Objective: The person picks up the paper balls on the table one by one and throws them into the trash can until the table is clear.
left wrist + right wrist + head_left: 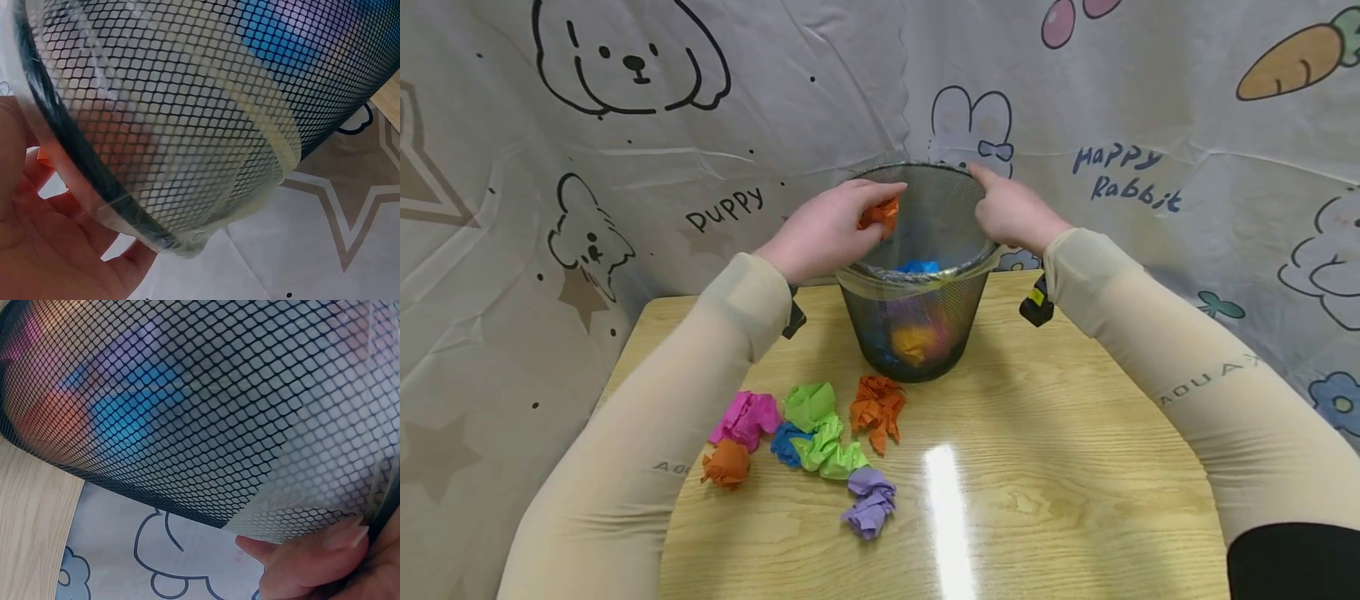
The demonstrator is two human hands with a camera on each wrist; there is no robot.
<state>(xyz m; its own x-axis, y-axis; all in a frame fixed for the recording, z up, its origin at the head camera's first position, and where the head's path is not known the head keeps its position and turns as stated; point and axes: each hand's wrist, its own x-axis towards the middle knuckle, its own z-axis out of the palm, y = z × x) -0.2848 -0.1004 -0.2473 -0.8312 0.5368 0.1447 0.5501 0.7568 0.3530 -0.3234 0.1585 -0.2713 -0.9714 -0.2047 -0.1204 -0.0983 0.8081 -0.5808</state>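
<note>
A black mesh wastebasket (867, 312) with a clear plastic liner folded over its rim stands at the table's back. Over its left rim, my left hand (827, 225) holds a crumpled orange paper ball (883, 217) between thumb and fingers. My right hand (1018, 208) grips the basket's right rim, index finger stretched along it. In the right wrist view, curled fingers (312, 562) lie against the liner's edge. Through the mesh show blue (122, 415), orange, purple and pink papers. The left wrist view shows only a sliver of the held orange paper beside the rim.
On the table (1037, 467), left of centre and in front of the basket, lie crumpled papers: pink (747, 419), orange (726, 464), green (809, 406), light green (831, 450), blue (788, 443), darker orange (877, 410) and purple (870, 502). A printed cloth (820, 83) hangs behind.
</note>
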